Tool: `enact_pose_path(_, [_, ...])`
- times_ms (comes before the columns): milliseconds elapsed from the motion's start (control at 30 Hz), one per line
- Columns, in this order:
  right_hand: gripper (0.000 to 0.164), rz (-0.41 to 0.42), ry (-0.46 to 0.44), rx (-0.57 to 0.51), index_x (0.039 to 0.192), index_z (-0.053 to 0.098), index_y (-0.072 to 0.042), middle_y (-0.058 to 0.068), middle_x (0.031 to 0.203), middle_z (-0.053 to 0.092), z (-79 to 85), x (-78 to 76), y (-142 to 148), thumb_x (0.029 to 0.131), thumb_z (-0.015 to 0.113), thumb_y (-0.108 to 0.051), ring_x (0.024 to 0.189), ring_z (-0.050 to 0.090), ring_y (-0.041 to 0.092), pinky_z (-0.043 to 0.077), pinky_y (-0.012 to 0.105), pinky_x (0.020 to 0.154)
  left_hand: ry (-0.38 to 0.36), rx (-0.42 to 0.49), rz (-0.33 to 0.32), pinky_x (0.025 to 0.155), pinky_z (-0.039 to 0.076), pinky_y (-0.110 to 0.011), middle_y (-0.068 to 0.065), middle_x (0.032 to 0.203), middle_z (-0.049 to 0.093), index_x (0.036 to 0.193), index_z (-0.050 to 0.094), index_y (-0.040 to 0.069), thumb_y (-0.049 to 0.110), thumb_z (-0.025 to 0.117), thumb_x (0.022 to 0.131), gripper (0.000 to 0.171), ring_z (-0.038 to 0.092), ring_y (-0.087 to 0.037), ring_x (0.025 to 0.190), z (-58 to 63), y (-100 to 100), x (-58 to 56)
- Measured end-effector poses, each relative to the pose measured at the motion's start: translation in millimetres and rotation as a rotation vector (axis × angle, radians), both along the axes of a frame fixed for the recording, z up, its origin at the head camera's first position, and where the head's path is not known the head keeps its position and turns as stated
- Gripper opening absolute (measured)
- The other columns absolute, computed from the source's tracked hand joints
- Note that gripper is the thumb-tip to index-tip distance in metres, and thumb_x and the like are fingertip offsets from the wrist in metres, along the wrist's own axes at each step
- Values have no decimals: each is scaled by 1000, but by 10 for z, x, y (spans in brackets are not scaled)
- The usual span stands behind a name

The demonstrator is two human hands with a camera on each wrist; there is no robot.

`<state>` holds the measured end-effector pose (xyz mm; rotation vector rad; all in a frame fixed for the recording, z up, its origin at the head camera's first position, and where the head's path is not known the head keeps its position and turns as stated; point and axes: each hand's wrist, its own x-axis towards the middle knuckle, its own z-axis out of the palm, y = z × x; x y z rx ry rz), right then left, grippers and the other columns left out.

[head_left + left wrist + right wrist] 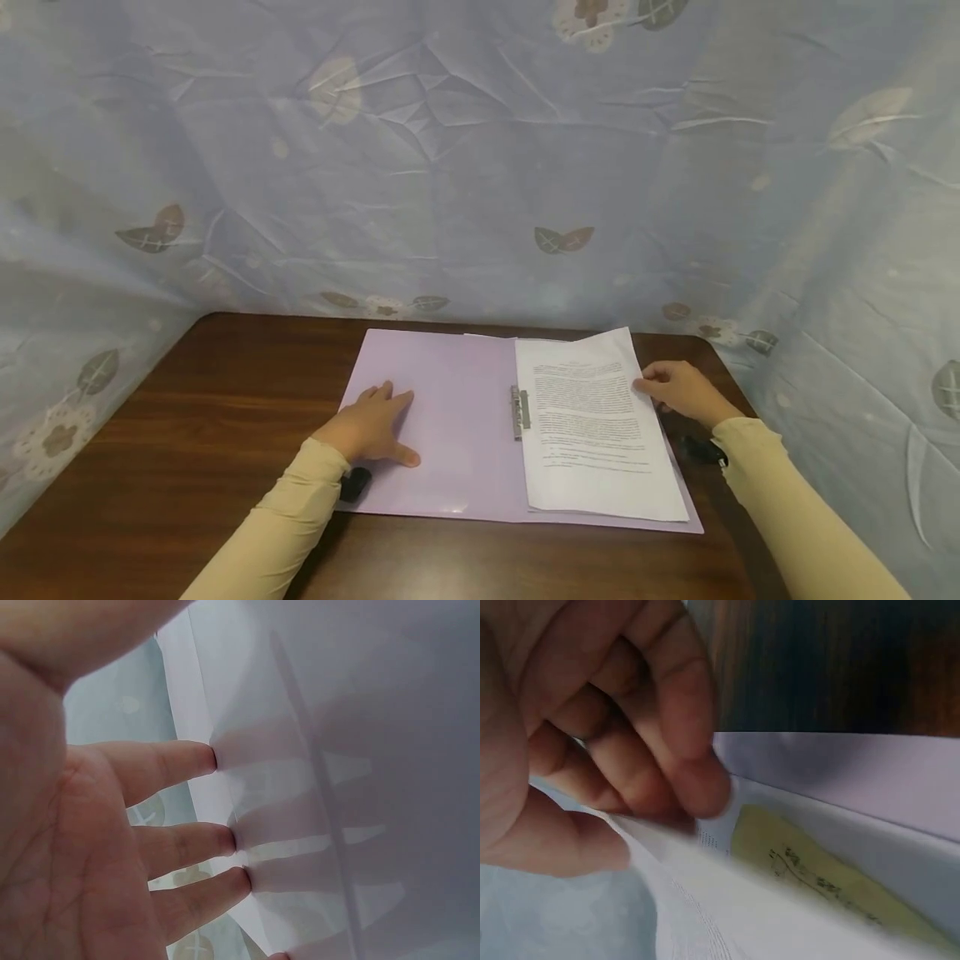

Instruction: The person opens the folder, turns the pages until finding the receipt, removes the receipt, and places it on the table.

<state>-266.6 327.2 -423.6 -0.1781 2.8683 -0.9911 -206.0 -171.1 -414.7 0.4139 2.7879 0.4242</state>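
A light purple folder point(457, 425) lies spread on the table, with printed paper sheets point(592, 492) on its right half. At the fold, a metal clip point(517, 414) sits by the sheets' left edge. My left hand point(369, 427) rests on the left cover, fingers spread; its fingertips touch the glossy surface in the left wrist view. By the upper right edge of the stack, my right hand point(686, 392) pinches the lifted paper between thumb and fingers. Under that raised paper, the right wrist view reveals a yellow note point(802, 870) with dark handwriting on a lower sheet.
The dark brown wooden table point(225, 417) extends around the folder. A pale curtain point(480, 167) with leaf and flower prints hangs behind and at both sides. Black wrist devices show by the left wrist point(355, 484) and the right wrist point(703, 451).
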Motion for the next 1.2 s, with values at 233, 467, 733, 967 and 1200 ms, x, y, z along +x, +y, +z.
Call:
enact_pose_path(233, [26, 7, -104, -80, 109, 71, -3, 6, 87, 71, -17, 157, 25, 100, 69, -27, 75, 63, 22, 56, 36, 67, 20, 8, -4, 115, 31, -69, -36, 160, 29, 154, 44, 0, 52, 90, 73, 106, 27, -56, 148, -13, -11, 2])
enact_pose_path(467, [24, -31, 7, -135, 107, 71, 1, 4, 75, 66, 42, 309, -18, 100, 69, -22, 66, 59, 18, 54, 33, 60, 29, 13, 4, 115, 31, -68, -36, 160, 31, 154, 46, 0, 51, 91, 72, 106, 29, -56, 147, -29, -15, 6])
enact_pose_path(733, [26, -86, 148, -111, 103, 70, 1, 5, 68, 59, 113, 361, -54, 103, 66, -25, 60, 55, 16, 49, 30, 55, 43, 10, 10, 113, 33, -69, -36, 160, 31, 154, 46, 2, 56, 89, 73, 106, 30, -56, 147, -64, 13, 10])
enact_pose_path(967, [32, -79, 30, -130, 105, 69, 1, 4, 69, 61, 91, 373, 8, 101, 69, -31, 64, 58, 20, 53, 34, 60, 59, 2, 8, 111, 35, -71, -37, 158, 33, 152, 48, 1, 57, 89, 72, 106, 33, -57, 145, -64, 24, 7])
enact_pose_path(1200, [36, -78, -6, -175, 104, 69, 1, 6, 77, 66, 49, 364, 99, 101, 68, -35, 68, 59, 20, 55, 35, 64, 81, 4, 23, 109, 37, -71, -36, 156, 37, 151, 51, 1, 57, 90, 71, 105, 37, -56, 142, -59, 47, 9])
